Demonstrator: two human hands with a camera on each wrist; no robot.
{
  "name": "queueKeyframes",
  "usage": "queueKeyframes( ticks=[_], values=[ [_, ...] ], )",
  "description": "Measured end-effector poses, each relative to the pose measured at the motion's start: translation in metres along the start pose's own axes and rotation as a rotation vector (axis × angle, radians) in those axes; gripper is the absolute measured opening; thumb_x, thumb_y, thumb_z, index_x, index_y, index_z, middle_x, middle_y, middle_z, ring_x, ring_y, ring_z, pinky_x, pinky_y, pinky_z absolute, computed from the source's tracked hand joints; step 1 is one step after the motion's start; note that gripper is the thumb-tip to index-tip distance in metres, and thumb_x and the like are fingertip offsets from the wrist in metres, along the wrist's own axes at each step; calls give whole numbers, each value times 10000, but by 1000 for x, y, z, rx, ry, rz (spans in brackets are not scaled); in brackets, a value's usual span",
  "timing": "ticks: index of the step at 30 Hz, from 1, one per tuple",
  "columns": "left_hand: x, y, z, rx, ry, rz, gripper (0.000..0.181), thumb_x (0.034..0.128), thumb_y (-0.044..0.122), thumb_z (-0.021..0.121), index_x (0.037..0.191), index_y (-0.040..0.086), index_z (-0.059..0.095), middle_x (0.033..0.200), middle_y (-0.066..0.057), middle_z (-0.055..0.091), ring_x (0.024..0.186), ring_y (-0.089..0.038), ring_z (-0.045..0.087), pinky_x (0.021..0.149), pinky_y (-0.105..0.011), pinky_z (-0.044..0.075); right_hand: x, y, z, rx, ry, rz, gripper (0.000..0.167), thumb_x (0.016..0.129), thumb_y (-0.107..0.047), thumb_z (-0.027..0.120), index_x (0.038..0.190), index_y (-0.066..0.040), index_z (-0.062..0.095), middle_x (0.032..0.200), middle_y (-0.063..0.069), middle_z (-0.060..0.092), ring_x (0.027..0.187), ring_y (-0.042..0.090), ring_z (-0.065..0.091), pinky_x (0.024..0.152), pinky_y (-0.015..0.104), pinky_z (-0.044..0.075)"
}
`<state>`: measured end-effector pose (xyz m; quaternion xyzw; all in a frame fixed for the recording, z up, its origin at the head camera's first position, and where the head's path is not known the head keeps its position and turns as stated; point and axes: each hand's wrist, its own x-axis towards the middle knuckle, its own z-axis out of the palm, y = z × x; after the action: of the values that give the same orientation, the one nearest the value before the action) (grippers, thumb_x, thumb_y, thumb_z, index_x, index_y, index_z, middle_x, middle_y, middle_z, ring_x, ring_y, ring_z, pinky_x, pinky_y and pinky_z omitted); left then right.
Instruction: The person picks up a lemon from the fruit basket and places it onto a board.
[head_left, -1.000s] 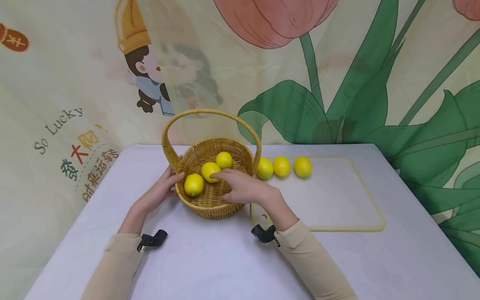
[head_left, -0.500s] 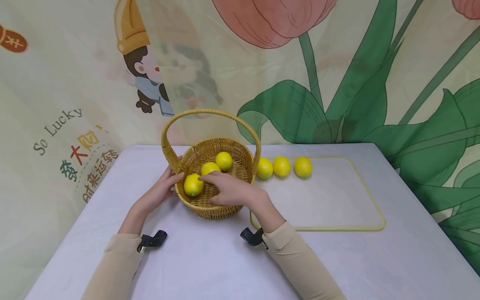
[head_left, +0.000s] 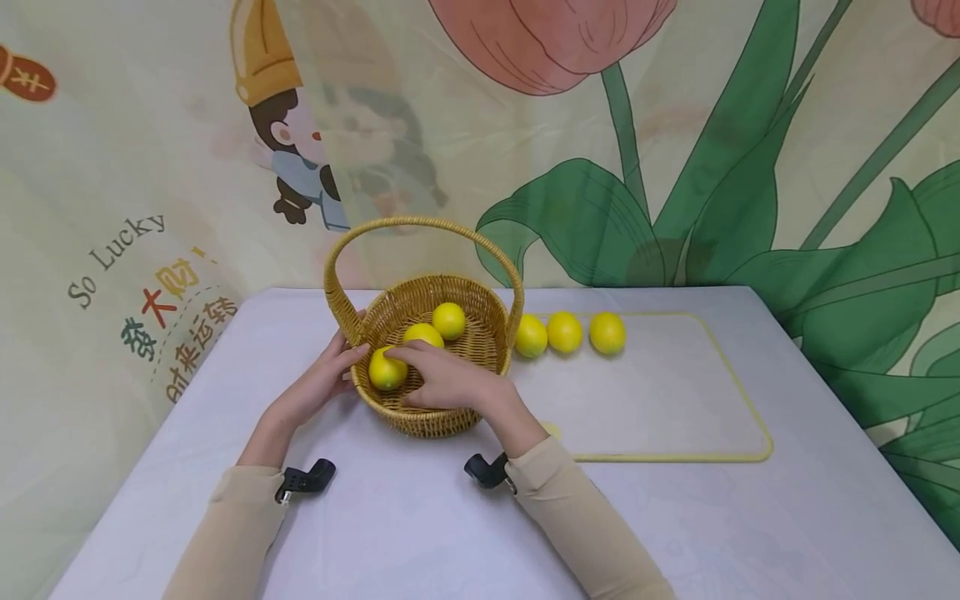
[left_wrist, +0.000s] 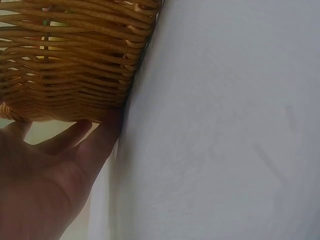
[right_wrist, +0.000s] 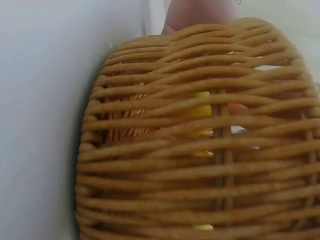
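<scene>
A wicker basket with a tall arched handle stands on the table. Three yellow lemons lie inside: a front-left lemon, a middle lemon and a rear lemon. My left hand grips the basket's left side, thumb at the rim; its fingers lie against the outer wall in the left wrist view. Reaching over the front rim, my right hand has its fingers over the front-left lemon and its thumb apart, to the right. The woven wall hides most of that hand in the right wrist view.
A white cutting board with a yellow edge lies right of the basket. Along its far left part sit three more lemons: one near the basket, a second lemon and a third lemon. A printed cloth hangs behind the table.
My right hand has moved left inside the basket, from the middle lemon to the front-left one. My left hand and the basket have stayed in place.
</scene>
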<state>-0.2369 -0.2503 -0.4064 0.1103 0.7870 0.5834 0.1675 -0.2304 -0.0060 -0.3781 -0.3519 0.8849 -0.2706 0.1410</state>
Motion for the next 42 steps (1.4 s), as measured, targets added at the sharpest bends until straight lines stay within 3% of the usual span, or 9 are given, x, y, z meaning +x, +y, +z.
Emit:
queueKeyframes(
  ticks=[19, 30, 38, 42],
  values=[
    [0, -1, 0, -6, -2, 11, 679, 1050, 485, 399, 1580, 415, -19, 1688, -40, 43, 1516, -342, 210, 1146, -615, 317, 9, 1, 3, -25, -4, -61, 674, 882, -120, 699, 1496, -225, 442, 1504, -39, 484, 1376, 148, 439, 1146, 346, 397],
    [0, -3, 1, -3, 5, 2, 670, 1045, 492, 406, 1575, 437, -1, 1688, -22, 60, 1510, -349, 240, 1148, -610, 320, 8, 0, 4, -14, -23, -83, 641, 839, -87, 734, 1430, -151, 494, 1375, -15, 577, 1180, 117, 548, 1058, 307, 465],
    [0, -2, 1, -5, 9, 4, 670, 1040, 503, 415, 1570, 449, 9, 1689, -9, 56, 1515, -347, 230, 1154, -612, 308, 8, -1, 3, -57, -65, -119, 641, 872, -89, 672, 1477, -146, 467, 1483, -13, 517, 1343, 129, 484, 1160, 298, 374],
    [0, -1, 0, -4, 11, 4, 670, 1041, 497, 419, 1570, 449, 11, 1688, -8, 56, 1513, -343, 235, 1152, -606, 315, 7, -2, 2, -55, -82, -116, 618, 888, -88, 644, 1476, -169, 470, 1482, -23, 517, 1345, 123, 481, 1163, 300, 371]
  ],
)
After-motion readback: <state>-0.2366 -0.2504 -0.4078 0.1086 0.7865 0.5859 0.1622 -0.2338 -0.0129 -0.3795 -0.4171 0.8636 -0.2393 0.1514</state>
